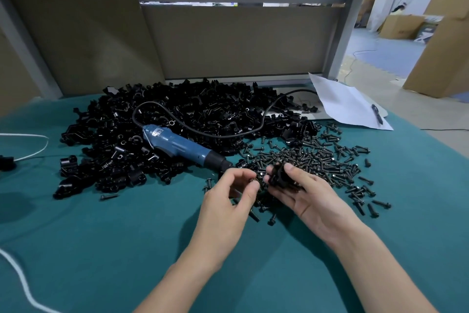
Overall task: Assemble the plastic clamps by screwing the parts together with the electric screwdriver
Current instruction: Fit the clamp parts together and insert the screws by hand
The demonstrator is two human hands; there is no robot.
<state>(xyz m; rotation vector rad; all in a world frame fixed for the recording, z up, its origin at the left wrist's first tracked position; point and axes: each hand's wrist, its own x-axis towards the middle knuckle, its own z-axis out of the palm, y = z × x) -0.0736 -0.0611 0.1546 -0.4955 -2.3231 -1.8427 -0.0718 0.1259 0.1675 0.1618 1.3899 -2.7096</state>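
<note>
My right hand (pixel 304 196) grips a black plastic clamp (pixel 280 175) between thumb and fingers, just above the near edge of a heap of black screws (pixel 317 160). My left hand (pixel 233 193) is right beside it, thumb and forefinger pinched on a small black screw (pixel 254 180) close to the clamp. The blue electric screwdriver (pixel 177 145) lies on the green table (pixel 127 236), its black tip pointing toward my left hand, its body resting on a large pile of black clamp parts (pixel 157 124). Its black cord (pixel 228 132) loops over that pile.
A white sheet of paper (pixel 342 102) with a pen (pixel 377 113) lies at the back right. A white cable (pixel 28 152) runs along the left, and another (pixel 17 277) crosses the near left corner. Loose screws (pixel 365 201) scatter to the right. A brown panel (pixel 228 41) backs the table.
</note>
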